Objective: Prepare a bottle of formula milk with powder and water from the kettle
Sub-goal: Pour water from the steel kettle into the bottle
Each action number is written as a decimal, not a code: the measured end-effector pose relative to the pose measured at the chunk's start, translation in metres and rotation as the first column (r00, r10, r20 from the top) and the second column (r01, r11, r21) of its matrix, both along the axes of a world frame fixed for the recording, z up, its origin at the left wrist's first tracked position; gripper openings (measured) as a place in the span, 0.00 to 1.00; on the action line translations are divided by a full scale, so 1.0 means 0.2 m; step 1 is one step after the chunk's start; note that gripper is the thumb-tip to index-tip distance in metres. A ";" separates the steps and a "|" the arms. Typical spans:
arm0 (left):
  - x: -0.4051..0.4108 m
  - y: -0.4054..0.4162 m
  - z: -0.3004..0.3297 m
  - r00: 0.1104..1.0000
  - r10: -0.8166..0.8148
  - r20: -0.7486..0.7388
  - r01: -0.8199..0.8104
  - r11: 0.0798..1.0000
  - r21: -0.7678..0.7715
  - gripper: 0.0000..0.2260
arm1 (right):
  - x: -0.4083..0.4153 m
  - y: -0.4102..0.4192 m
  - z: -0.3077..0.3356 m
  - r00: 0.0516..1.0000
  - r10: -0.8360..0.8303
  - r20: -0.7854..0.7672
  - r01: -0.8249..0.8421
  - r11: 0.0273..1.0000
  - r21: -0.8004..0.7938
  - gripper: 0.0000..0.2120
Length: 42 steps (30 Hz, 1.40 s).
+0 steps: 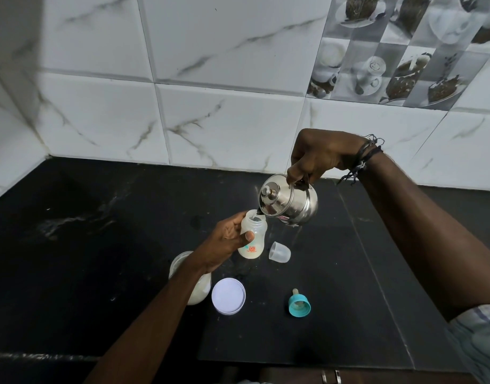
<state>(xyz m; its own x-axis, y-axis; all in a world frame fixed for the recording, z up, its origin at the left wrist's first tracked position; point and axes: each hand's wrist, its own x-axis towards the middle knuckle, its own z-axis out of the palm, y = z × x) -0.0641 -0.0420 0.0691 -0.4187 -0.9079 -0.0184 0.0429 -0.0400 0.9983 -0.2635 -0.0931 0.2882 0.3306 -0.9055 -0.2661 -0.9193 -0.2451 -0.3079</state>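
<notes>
Steel kettle (289, 202), gripped by right hand (318, 156), tips over bottle (252, 236) clasped in left hand (227, 242).

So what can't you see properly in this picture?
All in the head view:
- Water level inside the tilted steel kettle: its lid and steel wall hide it.
- Open plastic jar of white powder: the left forearm covers most of it.
- Orange print on the clear baby bottle: too small to read, partly behind the left hand.

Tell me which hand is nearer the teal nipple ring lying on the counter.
Left. The left hand, gripping the bottle, is up-left of the teal nipple ring; the right hand, holding the kettle, is farther.
</notes>
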 end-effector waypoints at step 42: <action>0.03 -0.02 0.02 0.998 0.043 0.042 -0.042 0.999 -0.020 0.36 | -0.27 -0.04 -0.31 0.786 -0.214 0.580 0.087 0.967 0.238 0.11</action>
<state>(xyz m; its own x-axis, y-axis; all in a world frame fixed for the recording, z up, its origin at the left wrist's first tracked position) -0.0575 -0.0458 0.0737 -0.3788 -0.9253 -0.0175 0.0016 -0.0196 0.9998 -0.3184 -0.1008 0.2255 0.3436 -0.9102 -0.2311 -0.5552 0.0016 -0.8317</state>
